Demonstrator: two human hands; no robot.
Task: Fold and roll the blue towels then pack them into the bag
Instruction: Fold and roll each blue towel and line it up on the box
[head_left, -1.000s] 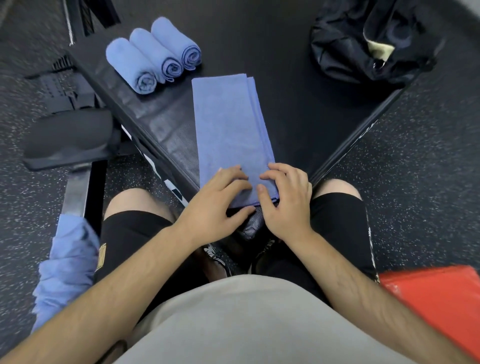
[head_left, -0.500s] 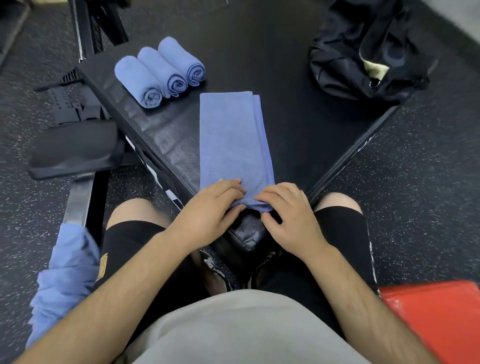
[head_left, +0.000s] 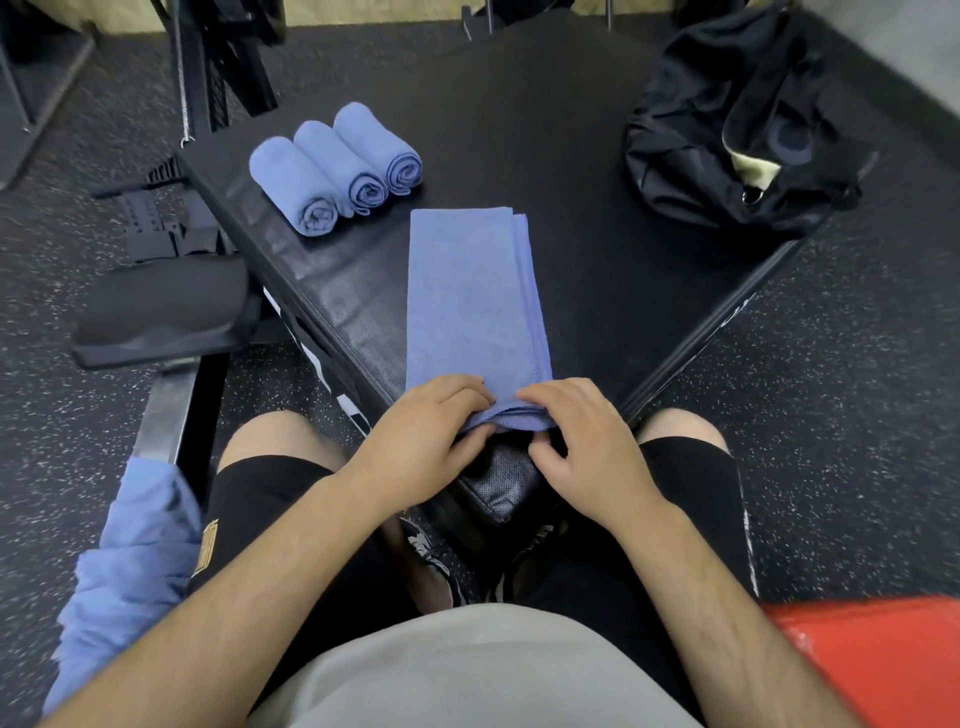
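Note:
A blue towel folded into a long strip lies on the black padded box, running away from me. My left hand and my right hand both pinch its near end at the box's front corner, fingers on top and thumbs under the lifted edge. Three rolled blue towels lie side by side at the box's far left. The black bag sits open on the far right of the box.
A heap of loose blue towels hangs at my left, beside my thigh. A black bench pad on a metal frame stands left of the box. A red object is at the lower right. Speckled rubber floor surrounds everything.
Both hands went from lying flat on the towel's near end to pinching and lifting its edge. The view has tilted so the box sits lower in the frame.

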